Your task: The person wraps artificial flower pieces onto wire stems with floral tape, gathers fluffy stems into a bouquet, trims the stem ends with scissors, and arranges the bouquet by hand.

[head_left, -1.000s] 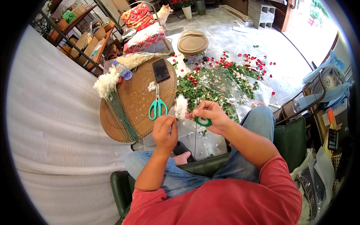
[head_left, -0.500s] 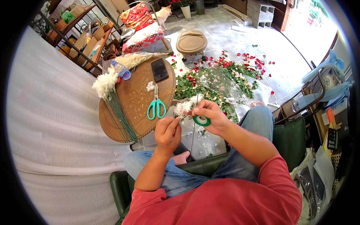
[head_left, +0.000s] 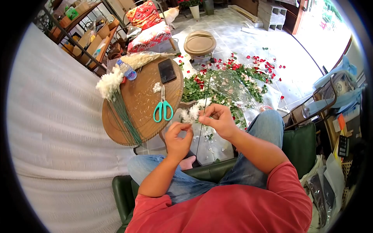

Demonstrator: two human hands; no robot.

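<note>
Left hand (head_left: 178, 142) has shifted rightward, just beside feathery white flower (head_left: 189, 115).

open lane on the bench (head_left: 143, 91): strip between stem bundle (head_left: 125, 116) and scissors (head_left: 163, 103), loose scraps (head_left: 149, 80) only. far end tightens, bottle (head_left: 128, 70) on the left, phone (head_left: 167, 71) on the right. curtain (head_left: 58, 116) walls off the bench's left side. scissors sit in the way of a straight reach from left hand (head_left: 178, 140). white tuft (head_left: 190, 115) and thin stem (head_left: 200, 138) block the gap to right hand (head_left: 218, 121). right knee (head_left: 271, 122) crowds outward swing of right forearm (head_left: 252, 145).
</note>
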